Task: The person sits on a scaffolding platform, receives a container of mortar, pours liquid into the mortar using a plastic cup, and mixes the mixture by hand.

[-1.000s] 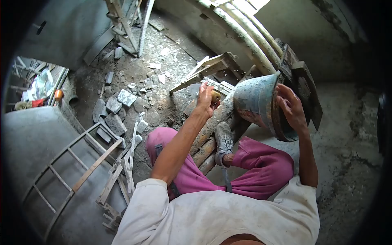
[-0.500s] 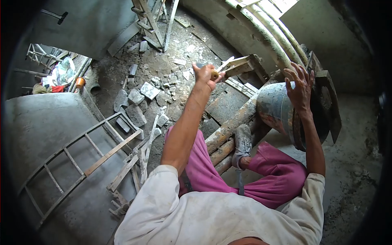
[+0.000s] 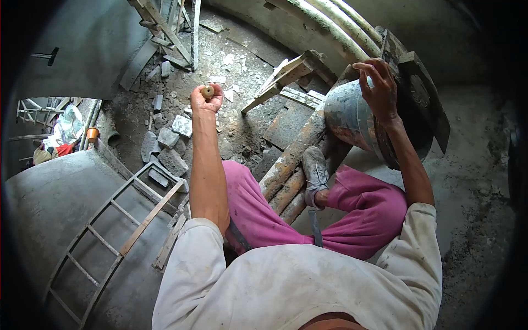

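My left hand is stretched forward over the rubble-strewn floor, fingers wrapped round the wooden handle of a trowel. The round handle end faces me; its blade is hidden behind the hand. On the other side, my right hand hovers by the bucket, its fingers bent and apart with nothing seen in them. I cannot tell whether it touches the bucket. That mortar-smeared bucket is tilted, its dark mouth turned to the right. Beside the mouth stands a dirty board.
Thick round poles run beneath my shoe. A wooden trestle stands ahead. Broken blocks lie on the floor to the left, near a ladder-like frame. A hammer shows at the upper left.
My left hand has swung left with the trowel and turned, so the handle end now faces me. My right hand has drawn back from the board, its fingers more bent. The view has shifted.
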`<state>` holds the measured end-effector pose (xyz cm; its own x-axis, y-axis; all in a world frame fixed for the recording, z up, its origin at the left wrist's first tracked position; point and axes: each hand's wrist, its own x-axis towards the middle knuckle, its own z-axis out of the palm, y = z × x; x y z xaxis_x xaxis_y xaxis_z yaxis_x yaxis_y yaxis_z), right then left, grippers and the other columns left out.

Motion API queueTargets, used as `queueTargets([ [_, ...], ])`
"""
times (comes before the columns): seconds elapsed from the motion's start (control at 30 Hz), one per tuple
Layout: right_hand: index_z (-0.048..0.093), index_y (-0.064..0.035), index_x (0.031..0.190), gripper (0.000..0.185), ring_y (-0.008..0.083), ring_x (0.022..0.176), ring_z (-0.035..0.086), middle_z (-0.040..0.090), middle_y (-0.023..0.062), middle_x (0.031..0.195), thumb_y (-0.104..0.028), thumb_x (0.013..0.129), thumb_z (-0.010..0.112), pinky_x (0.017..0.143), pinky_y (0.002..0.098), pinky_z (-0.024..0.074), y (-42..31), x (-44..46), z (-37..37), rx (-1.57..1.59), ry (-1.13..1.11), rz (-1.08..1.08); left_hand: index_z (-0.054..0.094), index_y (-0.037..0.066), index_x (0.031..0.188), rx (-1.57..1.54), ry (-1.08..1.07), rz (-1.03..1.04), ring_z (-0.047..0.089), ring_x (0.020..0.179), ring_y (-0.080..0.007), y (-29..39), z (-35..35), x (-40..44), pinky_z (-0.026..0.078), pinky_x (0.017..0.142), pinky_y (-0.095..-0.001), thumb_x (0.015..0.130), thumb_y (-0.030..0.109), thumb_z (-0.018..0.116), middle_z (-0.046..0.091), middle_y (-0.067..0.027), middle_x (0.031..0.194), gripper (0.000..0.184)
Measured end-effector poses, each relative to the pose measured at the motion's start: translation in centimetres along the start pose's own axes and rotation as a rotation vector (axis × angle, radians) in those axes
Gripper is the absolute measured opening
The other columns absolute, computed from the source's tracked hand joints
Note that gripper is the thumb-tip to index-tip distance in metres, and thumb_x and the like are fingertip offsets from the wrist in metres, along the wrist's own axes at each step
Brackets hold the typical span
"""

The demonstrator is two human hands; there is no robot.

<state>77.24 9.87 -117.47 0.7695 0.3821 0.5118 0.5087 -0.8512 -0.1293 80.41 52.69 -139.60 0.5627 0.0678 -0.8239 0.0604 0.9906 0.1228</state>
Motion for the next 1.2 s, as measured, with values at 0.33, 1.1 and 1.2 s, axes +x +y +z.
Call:
queueTargets([
  [0.33,0.061,-0.0185,0.124,0.045,0.0271,0.116,0.061,0.06,0.006,0.126,0.003,0.084,0.063,0.096,0.0399,0.0536,1.1,-0.3,0.9,0.01,-0.081,-0.008,0.054,0.006,0.09,-0.151,0.081,0.046,0.056,0.071,-0.023,2.6,1.6,-2.8,0.054,0.07,-0.0465,0.088,0.027,0.056,0.055,-0.0105,0.079,0.021],
  [1.1,0.064,-0.0134,0.121,0.031,0.0153,0.09,0.072,0.071,0.0075,0.108,-0.012,0.091,0.069,0.073,0.0303,0.0616,1.3,-0.7,1.2,0.298,-0.102,0.272,0.054,0.003,0.083,-0.296,-0.051,0.055,0.054,0.068,-0.023,3.6,2.6,-6.9,0.053,0.07,-0.0467,0.088,0.015,0.056,0.051,-0.0099,0.072,0.013],
  [1.2,0.064,-0.0134,0.12,0.03,0.0151,0.087,0.072,0.071,0.0071,0.107,-0.013,0.091,0.069,0.072,0.0301,0.0614,1.2,-0.8,1.2,0.321,-0.1,0.273,0.054,0.004,0.084,-0.264,-0.018,0.071,0.054,0.067,-0.023,3.6,2.5,-6.7,0.053,0.069,-0.0462,0.088,0.017,0.055,0.051,-0.01,0.072,0.014],
])
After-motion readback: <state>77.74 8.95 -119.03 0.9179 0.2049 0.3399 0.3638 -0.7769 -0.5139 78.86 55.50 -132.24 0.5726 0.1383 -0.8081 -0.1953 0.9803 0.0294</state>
